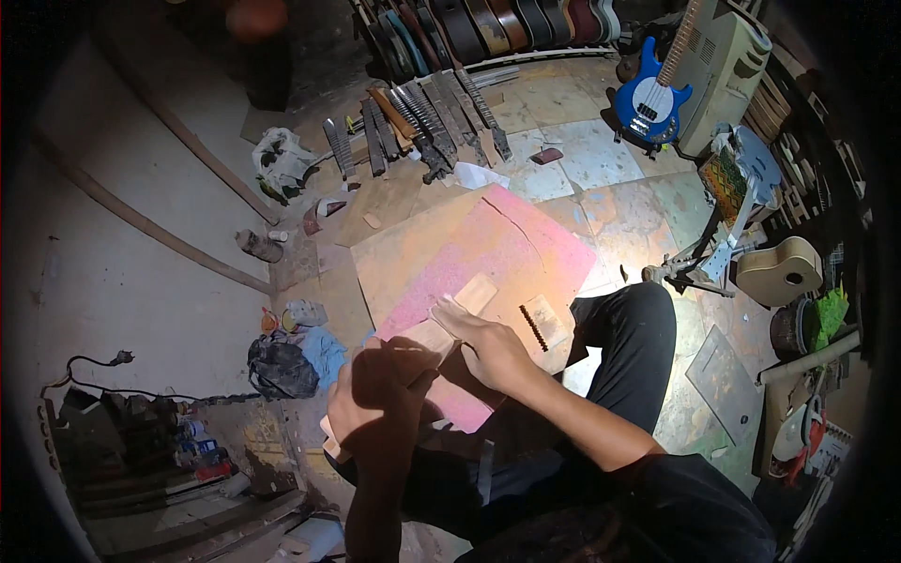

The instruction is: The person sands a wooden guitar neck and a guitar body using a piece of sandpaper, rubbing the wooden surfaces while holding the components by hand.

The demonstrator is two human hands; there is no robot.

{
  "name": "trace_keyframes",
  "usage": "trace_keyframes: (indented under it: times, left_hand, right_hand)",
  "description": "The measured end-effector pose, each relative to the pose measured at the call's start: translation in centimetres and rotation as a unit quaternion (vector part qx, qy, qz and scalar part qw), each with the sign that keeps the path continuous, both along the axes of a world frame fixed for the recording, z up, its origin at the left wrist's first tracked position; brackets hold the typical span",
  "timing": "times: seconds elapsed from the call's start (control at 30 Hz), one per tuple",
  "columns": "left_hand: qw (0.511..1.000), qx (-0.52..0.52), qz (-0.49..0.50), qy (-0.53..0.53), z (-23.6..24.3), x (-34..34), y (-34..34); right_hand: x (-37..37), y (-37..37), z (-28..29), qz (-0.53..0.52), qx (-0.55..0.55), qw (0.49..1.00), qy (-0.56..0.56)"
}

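A long piece of light wood (481, 294) slants over the board on my lap, its lower end showing past my left wrist. My left hand (374, 399), mostly in shadow, is closed round the wood's near part. On its upper part lies my right hand (490, 352), fingers pressed together over a pale, thin piece that I cannot make out clearly. Beneath is a flat board (540, 239) dusted with pink powder and marked by a dark curved line. Right of the wood, a small pale block (547, 319) with a dark toothed edge rests on the board.
Several fretted guitar necks (441, 113) lie on the floor ahead, before a row of guitar bodies (502, 28). A blue bass guitar (649, 101) stands far right, with an acoustic guitar body (781, 274) nearer. Plastic bags (282, 366) sit at left. A power plug (122, 357) hangs by the wall.
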State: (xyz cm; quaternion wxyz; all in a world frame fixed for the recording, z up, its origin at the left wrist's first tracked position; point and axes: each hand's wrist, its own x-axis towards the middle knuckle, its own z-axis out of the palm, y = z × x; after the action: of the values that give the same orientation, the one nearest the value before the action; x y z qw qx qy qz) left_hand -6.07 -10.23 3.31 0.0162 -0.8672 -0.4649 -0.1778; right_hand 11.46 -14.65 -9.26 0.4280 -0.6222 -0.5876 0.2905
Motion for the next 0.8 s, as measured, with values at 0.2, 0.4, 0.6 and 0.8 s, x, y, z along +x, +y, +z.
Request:
trace_keyframes:
  times: [0.2,0.4,0.6,0.8]
  left_hand:
    - [1.000,-0.020,-0.002,-0.011,0.2,-0.9,0.9]
    - [0.999,-0.021,0.012,-0.037,-1.0,-1.1,0.3]
    - [0.998,-0.059,0.027,0.000,-0.7,-0.3,-0.1]
    - [0.998,-0.007,0.036,0.040,0.1,-0.2,-0.9]
  right_hand:
    - [0.4,-2.4,0.2,-0.035,-0.045,0.998,-0.022]
    - [-1.9,-3.1,0.1,-0.088,0.084,0.992,-0.031]
    - [0.8,-1.5,-2.3,-0.129,0.013,0.985,-0.112]
    - [2.6,-1.2,-2.7,-0.132,-0.094,0.978,-0.128]
